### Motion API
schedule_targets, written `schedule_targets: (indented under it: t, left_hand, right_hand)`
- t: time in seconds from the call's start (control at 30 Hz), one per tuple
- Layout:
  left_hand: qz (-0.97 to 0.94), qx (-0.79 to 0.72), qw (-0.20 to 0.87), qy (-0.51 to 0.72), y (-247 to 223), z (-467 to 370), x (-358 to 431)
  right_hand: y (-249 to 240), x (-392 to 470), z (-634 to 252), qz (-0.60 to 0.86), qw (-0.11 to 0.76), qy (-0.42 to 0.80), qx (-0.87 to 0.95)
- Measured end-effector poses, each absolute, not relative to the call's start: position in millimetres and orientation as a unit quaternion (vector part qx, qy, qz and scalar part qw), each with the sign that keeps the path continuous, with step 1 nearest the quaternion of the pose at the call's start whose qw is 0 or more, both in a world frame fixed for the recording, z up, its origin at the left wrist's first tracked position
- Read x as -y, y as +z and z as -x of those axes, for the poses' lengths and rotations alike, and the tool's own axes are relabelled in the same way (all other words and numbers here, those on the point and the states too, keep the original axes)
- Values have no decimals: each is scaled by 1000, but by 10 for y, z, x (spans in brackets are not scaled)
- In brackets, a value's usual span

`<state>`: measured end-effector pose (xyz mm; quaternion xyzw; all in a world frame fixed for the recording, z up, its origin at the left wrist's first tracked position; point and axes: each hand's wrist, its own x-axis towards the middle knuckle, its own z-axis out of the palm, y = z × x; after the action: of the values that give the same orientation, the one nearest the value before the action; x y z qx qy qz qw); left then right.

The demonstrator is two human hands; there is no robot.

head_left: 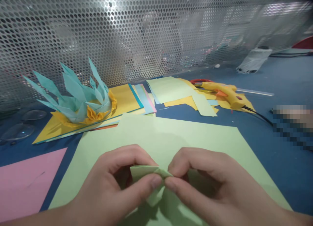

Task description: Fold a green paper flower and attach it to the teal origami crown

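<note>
A small folded piece of light green paper is pinched between both hands, just above a large light green sheet. My left hand grips its left and middle part, with the thumb across the near face. The right end is nipped between the thumb and forefinger of my right hand. The two thumb tips nearly meet at a crease. One folded part of the paper hangs below the thumbs. My other fingers are curled behind and partly hidden.
Left of centre, a teal and yellow origami piece stands on stacked coloured sheets. A pink sheet and glasses lie at left. Behind are green paper scraps, a yellow glue gun and a perforated metal screen.
</note>
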<state>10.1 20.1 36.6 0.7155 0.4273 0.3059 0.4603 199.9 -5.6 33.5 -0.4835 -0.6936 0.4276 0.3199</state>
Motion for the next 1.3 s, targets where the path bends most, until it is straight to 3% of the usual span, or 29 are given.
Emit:
schedule_targets:
  t: [0.2, 0.4, 0.97, 1.3]
  left_hand:
    - [-642, -441, 563, 277, 358, -73, -123]
    - [-630, -425, 575, 303, 337, -102, -156]
    - [-498, -428, 674, 338, 333, -113, -213]
    - [-511, -414, 668, 348, 343, -98, -223]
  right_hand:
    - [323, 80, -1997, 470, 366, 429, 679]
    - [280, 98, -1995, 465, 414, 412, 665]
    - [342, 28, -2068, 393, 418, 314, 757]
    - [307, 1, -2067, 391, 417, 306, 761]
